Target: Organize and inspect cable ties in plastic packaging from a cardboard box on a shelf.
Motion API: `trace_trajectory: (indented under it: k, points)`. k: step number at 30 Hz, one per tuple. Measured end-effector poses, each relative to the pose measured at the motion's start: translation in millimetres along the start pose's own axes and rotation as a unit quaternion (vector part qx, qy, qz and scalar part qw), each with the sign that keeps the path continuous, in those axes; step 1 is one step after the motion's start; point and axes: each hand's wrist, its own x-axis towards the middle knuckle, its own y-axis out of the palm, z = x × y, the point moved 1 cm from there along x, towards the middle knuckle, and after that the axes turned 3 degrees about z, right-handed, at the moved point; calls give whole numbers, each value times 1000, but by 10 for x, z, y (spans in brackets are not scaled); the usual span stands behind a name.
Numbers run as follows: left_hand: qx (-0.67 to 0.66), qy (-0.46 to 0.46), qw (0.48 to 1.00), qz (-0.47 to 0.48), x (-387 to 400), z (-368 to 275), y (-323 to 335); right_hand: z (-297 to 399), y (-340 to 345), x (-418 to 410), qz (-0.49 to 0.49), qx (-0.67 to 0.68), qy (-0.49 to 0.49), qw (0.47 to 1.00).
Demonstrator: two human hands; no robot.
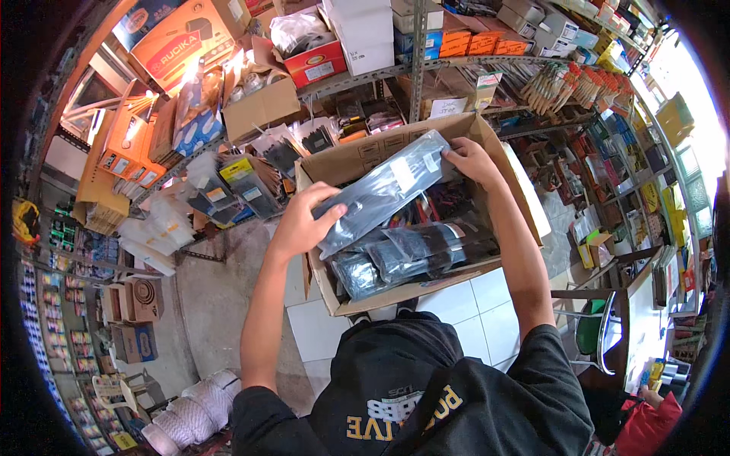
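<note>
My left hand (305,219) grips the near left end of a long clear plastic packet (379,196) with dark contents, its thumb on top. At the packet's upper right end, my right hand (472,162) pinches the corner. White labels show on the plastic. The packet slants above an open cardboard box (342,163). Inside the box, several similar dark packets (410,251) lie along the near side. Behind them are small colourful items (442,205), partly hidden by the held packet and too jumbled to identify.
Beyond the box runs a metal shelf with an upright post (418,62), cartons and hanging paintbrushes (550,88). A thick roll of white rope (197,407) is at lower left. To the right are a metal-framed chair (590,330) and a red-sleeved person's hand (652,397).
</note>
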Motion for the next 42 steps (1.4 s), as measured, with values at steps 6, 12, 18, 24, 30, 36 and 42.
trace_trajectory:
  k: [6, 12, 18, 24, 30, 36, 42]
  points:
    - [13, -7, 996, -90, -435, -113, -132, 438, -42, -153, 39, 259, -40, 964]
    - [52, 8, 990, -131, -710, -68, -259, 687, 93, -212, 44, 335, -53, 940]
    - [66, -12, 984, -167, -888, -93, -496, 1146, 110, -162, 47, 329, -136, 933]
    - [124, 3, 958, -257, -761, 117, -755, 2072, 85, 2, -6, 299, -251, 921]
    - [194, -25, 908, -370, -422, 652, -958, 2869, 224, 227, -90, 172, -391, 900]
    - [178, -53, 925, -332, -126, 1307, -870, 3077, 546, 333, -80, 71, -446, 889]
    - [82, -118, 957, -252, 113, 1692, -699, 3000, 851, 477, -65, 52, -416, 906]
